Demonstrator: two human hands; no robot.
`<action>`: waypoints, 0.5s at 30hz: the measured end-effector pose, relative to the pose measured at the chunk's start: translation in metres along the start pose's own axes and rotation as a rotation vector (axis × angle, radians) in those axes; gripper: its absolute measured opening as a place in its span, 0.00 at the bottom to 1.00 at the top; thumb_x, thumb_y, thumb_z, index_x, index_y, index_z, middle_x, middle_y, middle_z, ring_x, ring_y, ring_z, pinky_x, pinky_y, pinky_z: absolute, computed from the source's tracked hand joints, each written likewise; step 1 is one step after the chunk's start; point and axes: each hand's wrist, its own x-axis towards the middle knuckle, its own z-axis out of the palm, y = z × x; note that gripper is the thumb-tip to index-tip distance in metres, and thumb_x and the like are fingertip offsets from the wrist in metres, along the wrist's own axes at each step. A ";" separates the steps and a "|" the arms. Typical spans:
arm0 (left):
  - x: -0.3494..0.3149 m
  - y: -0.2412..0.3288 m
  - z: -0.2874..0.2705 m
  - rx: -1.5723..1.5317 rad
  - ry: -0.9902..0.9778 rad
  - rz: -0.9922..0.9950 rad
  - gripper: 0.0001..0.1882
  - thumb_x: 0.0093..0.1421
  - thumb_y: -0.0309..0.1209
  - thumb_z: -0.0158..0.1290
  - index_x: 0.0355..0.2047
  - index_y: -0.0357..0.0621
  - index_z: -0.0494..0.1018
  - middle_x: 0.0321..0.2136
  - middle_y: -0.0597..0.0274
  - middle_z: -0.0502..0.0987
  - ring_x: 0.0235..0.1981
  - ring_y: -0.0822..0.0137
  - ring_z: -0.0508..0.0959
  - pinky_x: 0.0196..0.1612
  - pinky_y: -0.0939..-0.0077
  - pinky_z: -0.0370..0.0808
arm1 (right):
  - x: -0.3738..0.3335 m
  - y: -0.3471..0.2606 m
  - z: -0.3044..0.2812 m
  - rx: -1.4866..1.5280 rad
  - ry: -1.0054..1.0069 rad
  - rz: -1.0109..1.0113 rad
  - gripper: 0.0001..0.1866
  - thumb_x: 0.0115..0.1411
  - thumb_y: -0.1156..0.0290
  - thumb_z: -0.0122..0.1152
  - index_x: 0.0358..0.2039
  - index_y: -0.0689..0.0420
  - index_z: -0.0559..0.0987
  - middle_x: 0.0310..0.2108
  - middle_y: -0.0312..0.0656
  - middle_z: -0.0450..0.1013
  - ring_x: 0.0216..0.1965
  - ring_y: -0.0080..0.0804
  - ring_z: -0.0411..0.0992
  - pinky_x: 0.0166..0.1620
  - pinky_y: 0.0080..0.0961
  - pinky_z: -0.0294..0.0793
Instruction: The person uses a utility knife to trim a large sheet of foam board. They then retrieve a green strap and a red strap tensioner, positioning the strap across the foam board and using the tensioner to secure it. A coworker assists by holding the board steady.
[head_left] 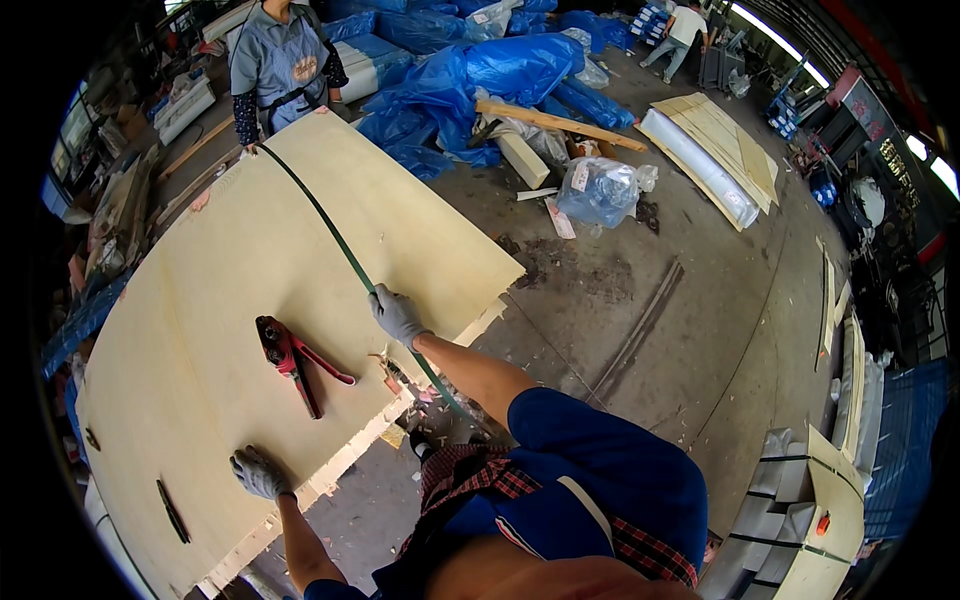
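Note:
A large sheet of pale plywood (200, 300) lies in front of me, its near edge rough and splintered. Across it runs a dark green packing strap (325, 218). My right hand (398, 315), in a grey glove, is closed round this strap near the board's right side, and the strap's tail hangs past the near edge. My left hand (260, 472), also gloved, rests open on the board near its front edge. Between my hands and farther in lies a red strapping tool (292, 362) with two handles. A thin black pen-like object (173, 512) sits left of my left hand.
At the board's far end stands a person (285, 70) with a hand by the strap. Blue plastic sheeting (480, 75) covers a heap beyond, near a clear plastic bundle (600, 190). Strapped panels (800, 510) stand at lower right. Another person (685, 35) bends far back.

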 end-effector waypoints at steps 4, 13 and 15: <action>0.000 -0.006 0.008 0.009 0.070 0.022 0.24 0.65 0.45 0.47 0.53 0.39 0.68 0.54 0.50 0.69 0.54 0.50 0.69 0.52 0.60 0.70 | 0.000 -0.001 0.001 -0.003 0.011 -0.013 0.10 0.62 0.61 0.52 0.29 0.52 0.68 0.17 0.49 0.72 0.20 0.53 0.73 0.24 0.48 0.71; 0.000 -0.007 0.006 0.007 0.037 0.021 0.23 0.65 0.45 0.47 0.52 0.40 0.68 0.53 0.52 0.70 0.52 0.50 0.70 0.50 0.60 0.70 | 0.000 -0.001 0.001 0.004 0.015 -0.002 0.10 0.61 0.60 0.53 0.30 0.52 0.68 0.17 0.49 0.72 0.20 0.53 0.73 0.23 0.49 0.71; 0.001 -0.006 0.007 0.009 0.041 0.028 0.23 0.65 0.45 0.47 0.52 0.40 0.68 0.52 0.52 0.70 0.52 0.50 0.70 0.50 0.60 0.70 | 0.000 0.000 0.001 -0.007 0.010 0.002 0.10 0.61 0.60 0.53 0.30 0.52 0.68 0.17 0.49 0.73 0.21 0.53 0.73 0.24 0.49 0.71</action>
